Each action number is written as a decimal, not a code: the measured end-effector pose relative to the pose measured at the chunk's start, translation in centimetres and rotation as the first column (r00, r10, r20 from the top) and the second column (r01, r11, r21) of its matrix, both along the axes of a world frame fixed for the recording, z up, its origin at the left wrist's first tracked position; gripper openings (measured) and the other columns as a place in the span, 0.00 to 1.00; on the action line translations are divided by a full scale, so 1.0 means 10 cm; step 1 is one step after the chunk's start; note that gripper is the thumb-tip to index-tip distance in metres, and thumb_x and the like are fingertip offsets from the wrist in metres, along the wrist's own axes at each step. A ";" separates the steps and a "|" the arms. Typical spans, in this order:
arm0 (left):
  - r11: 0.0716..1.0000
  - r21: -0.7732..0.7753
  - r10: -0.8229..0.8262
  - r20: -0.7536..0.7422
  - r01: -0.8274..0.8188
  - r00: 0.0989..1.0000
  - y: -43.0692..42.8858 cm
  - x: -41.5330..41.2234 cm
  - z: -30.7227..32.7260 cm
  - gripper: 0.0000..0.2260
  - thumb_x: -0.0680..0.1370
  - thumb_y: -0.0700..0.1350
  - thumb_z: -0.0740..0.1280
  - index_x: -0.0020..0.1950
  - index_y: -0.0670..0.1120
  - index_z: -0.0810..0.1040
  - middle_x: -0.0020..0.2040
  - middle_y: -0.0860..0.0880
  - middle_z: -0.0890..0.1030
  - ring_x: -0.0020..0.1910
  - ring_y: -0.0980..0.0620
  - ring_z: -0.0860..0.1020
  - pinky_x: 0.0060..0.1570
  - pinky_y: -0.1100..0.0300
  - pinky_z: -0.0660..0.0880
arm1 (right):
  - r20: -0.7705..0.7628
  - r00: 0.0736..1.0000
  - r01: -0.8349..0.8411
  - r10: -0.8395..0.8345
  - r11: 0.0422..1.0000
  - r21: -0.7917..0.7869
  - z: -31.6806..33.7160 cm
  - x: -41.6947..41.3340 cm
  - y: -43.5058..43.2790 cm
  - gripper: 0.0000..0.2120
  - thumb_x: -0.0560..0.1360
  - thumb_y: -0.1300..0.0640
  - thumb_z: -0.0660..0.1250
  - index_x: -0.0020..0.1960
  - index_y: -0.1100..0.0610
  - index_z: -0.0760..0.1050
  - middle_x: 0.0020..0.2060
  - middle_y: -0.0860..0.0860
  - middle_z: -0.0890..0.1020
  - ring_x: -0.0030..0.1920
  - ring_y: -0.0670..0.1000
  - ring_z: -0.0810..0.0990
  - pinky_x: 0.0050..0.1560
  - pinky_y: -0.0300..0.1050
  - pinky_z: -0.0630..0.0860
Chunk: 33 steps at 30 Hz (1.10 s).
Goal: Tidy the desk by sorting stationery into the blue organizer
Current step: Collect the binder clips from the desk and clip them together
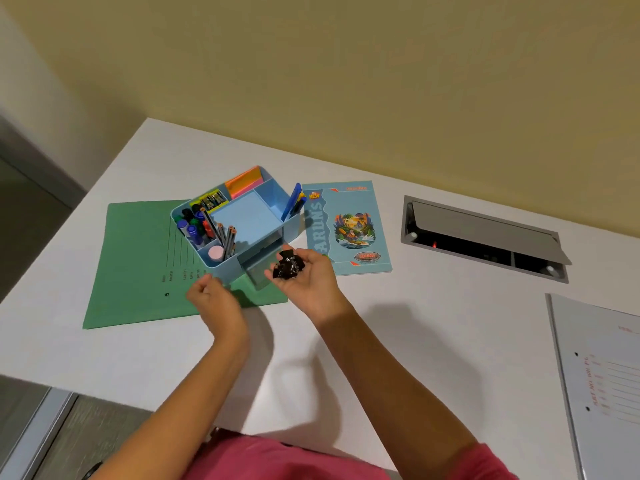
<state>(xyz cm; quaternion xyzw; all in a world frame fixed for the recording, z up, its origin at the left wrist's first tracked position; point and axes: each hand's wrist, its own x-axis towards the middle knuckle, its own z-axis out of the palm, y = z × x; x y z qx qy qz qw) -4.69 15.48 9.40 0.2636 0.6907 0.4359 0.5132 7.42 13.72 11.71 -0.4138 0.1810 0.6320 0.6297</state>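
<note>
The black clips (288,265) lay bunched in the cupped fingers of the right hand (306,284), just before the organizer's (227,266) open drawer (258,274); tipping them in seemed the next move, while the left hand (216,299) curled beside its corner, grip unclear.

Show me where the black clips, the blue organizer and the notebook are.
black clips (288,265), head view, middle of the pile.
blue organizer (225,271), head view, front outer wall.
notebook (349,226), head view, cover picture.

White desk (450,341) against a yellow wall (346,64) (plain, evenly lit).
</note>
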 end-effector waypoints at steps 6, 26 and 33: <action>0.999 -0.040 0.021 0.017 -0.020 1.000 0.28 -0.17 -0.07 0.03 0.79 0.43 0.53 0.49 0.49 0.65 0.39 0.52 0.68 0.43 0.48 0.70 0.44 0.53 0.68 | -0.038 0.999 0.032 -0.032 0.999 -0.011 0.07 -0.12 0.17 0.15 0.80 0.59 0.56 0.62 0.65 0.70 0.64 0.62 0.72 0.68 0.63 0.67 0.68 0.60 0.62; 0.945 0.111 -0.295 -0.119 0.308 0.948 0.51 -0.31 -0.26 0.26 0.77 0.39 0.64 0.75 0.50 0.64 0.49 0.42 0.68 0.35 0.57 0.69 0.43 0.63 0.70 | 0.360 0.933 0.140 -0.009 0.930 -0.341 -0.40 -0.18 0.14 0.06 0.75 0.70 0.57 0.48 0.62 0.69 0.40 0.55 0.71 0.35 0.50 0.75 0.35 0.36 0.75; 0.965 0.098 -0.237 -0.080 0.244 0.968 0.56 -0.30 -0.26 0.26 0.77 0.37 0.65 0.74 0.47 0.65 0.44 0.62 0.68 0.37 0.66 0.70 0.38 0.75 0.67 | 0.325 0.945 0.142 -0.037 0.942 -0.304 -0.40 -0.31 0.36 0.17 0.75 0.69 0.58 0.63 0.67 0.71 0.45 0.57 0.76 0.44 0.51 0.80 0.50 0.39 0.80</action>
